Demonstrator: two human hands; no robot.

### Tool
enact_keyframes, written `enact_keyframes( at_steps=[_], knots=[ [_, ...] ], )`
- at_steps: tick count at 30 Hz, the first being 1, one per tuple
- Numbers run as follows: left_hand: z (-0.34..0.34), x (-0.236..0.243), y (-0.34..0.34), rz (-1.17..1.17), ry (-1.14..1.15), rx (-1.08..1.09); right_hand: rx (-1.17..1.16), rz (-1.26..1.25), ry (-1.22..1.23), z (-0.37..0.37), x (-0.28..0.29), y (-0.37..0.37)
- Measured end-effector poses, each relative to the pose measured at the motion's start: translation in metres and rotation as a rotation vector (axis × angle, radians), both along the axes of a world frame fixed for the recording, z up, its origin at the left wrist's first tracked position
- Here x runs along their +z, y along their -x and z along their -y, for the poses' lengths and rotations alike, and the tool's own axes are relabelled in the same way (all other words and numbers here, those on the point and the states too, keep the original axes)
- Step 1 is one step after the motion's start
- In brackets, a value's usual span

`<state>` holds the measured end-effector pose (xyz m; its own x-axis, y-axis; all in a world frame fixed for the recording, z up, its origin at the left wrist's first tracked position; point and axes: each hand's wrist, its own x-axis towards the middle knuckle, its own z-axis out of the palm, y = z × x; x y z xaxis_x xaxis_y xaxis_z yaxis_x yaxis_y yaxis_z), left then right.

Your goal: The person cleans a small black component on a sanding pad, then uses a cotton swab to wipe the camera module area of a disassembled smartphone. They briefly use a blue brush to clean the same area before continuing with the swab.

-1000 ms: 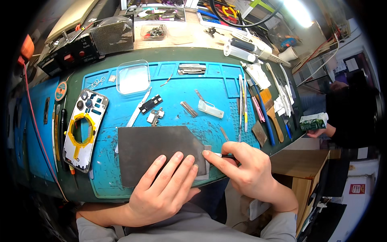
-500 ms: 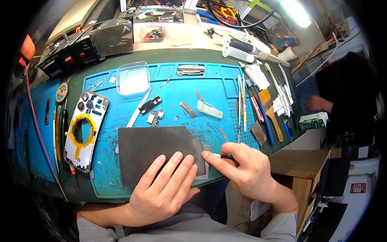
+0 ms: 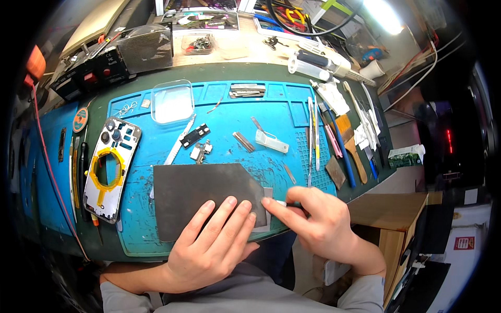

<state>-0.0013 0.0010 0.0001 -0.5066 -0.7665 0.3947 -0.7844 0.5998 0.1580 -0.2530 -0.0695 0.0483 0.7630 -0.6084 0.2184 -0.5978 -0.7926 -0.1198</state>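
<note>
A: One dark sheet (image 3: 201, 195) flat on the blue mat (image 3: 271, 117), near edge. Left hand (image 3: 211, 245) spread open, four fingers pressing it.

B: Right hand (image 3: 318, 221) pinched on one thin tool (image 3: 282, 203) at the sheet's right corner. One phone frame (image 3: 111, 167) lies left.

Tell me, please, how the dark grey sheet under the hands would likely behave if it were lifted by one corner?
The dark grey sheet looks very thin and lies flat on the blue mat, so it would probably flex or droop. The left hand presses it down, which suggests it is light and slides easily. Its matte face probably grips fingers fairly well.
</note>
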Motion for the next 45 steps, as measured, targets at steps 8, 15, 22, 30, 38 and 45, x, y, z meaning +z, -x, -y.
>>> enact_keyframes(
  at_steps=[8,15,22,30,38,45],
  knots=[
    [0.000,0.000,0.001,0.005,0.007,-0.002,-0.019,0.084,-0.021,0.000,0.001,0.003],
    [-0.005,-0.005,0.003,0.028,0.100,0.013,-0.171,0.339,-0.036,-0.014,-0.006,0.010],
    [-0.011,-0.008,0.002,-0.144,0.272,0.044,-0.196,0.527,-0.137,-0.038,0.003,0.005],
    [-0.025,0.023,0.019,-0.870,0.012,-0.028,-0.152,0.647,-0.156,-0.073,0.010,-0.005],
    [-0.033,0.028,0.026,-0.986,-0.197,-0.169,-0.095,0.596,-0.157,-0.100,0.013,0.004],
    [-0.038,0.018,0.021,-0.998,-0.208,-0.091,-0.286,0.822,-0.487,-0.125,-0.007,0.016]
  ],
)
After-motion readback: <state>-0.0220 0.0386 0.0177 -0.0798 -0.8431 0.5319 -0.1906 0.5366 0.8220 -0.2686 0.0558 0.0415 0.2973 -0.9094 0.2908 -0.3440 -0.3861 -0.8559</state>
